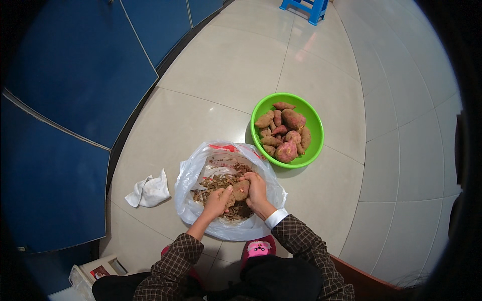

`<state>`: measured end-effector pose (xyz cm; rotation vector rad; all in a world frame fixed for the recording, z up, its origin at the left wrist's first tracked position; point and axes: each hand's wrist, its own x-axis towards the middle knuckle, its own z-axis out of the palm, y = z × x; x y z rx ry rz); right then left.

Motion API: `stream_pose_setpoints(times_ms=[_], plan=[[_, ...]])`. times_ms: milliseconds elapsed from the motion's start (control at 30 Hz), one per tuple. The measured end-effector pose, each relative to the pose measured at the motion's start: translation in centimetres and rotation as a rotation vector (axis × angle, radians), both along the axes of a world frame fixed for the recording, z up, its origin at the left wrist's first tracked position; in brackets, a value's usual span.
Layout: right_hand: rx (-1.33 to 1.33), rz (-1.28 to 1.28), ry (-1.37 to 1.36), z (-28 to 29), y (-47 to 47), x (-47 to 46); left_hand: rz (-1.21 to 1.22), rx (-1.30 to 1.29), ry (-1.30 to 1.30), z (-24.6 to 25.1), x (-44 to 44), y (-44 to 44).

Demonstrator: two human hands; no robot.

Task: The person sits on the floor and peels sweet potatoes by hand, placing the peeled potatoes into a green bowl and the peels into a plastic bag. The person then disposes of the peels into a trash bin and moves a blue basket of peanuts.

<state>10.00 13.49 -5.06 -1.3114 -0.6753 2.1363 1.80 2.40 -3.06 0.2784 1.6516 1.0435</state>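
Observation:
Over the mouth of a white plastic bag (pixel 185 205), both hands grip one soil-covered sweet potato (pixel 241 190). My left hand (pixel 217 203) has its thumb on the near left end. Around the right side of the sweet potato curls my right hand (pixel 257 191), its fingers partly hidden. The bag stands on the floor with its rim spread wide; loose dirt and root bits (pixel 215 183) cover its inside. Touching or almost touching the bag at the far right, a green plastic basin (pixel 320 140) holds several reddish-brown sweet potatoes (pixel 293 119).
A crumpled white cloth (pixel 151 192) lies on the tiled floor (pixel 222 64) left of the bag. Blue cabinets (pixel 75 71) line the left, a tiled wall (pixel 418 161) the right. A blue plastic stool (pixel 318 11) stands far off. Near my feet are a pink slipper (pixel 260 247) and a lined bin (pixel 90 269).

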Motion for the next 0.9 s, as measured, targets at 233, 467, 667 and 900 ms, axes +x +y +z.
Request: stream_pose_setpoints(times_ms=[233, 467, 667, 900], plan=[[0.205, 0.056, -0.107, 1.0, 0.0, 0.2, 0.066, -0.024, -0.275, -0.9, -0.2, 0.1], [0.38, 0.059, -0.004, 1.2, -0.1, -0.1, 0.224, -0.038, -0.579, -2.5, 0.0, -0.3], [0.393, 0.151, 0.121, 0.5, 0.6, 0.3, 0.249, 0.014, -0.673, -0.5, -1.5, -0.3], [-0.226, 0.014, 0.324, -0.6, 0.7, 0.2, 0.296, 0.241, -0.099, -1.2, -1.6, -0.3]])
